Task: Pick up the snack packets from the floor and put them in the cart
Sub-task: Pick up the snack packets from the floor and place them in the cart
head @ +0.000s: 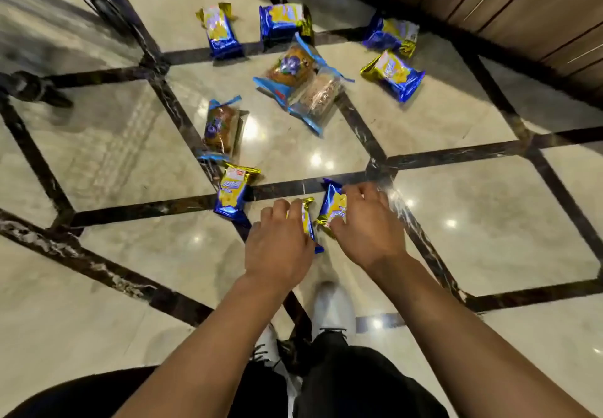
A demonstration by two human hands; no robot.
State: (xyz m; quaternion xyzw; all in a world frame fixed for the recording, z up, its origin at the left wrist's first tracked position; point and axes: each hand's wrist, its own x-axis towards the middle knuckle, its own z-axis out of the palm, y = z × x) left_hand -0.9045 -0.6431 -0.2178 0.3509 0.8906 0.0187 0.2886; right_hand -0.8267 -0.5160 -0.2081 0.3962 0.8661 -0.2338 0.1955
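Blue-and-yellow snack packets: left hand (277, 248) grips one (308, 222), right hand (365, 222) another (332, 205).

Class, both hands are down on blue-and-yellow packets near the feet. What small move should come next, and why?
Probably lift both hands together. The left hand already grips one packet and the right hand grips another, so both look ready to rise. The cart is out of view.
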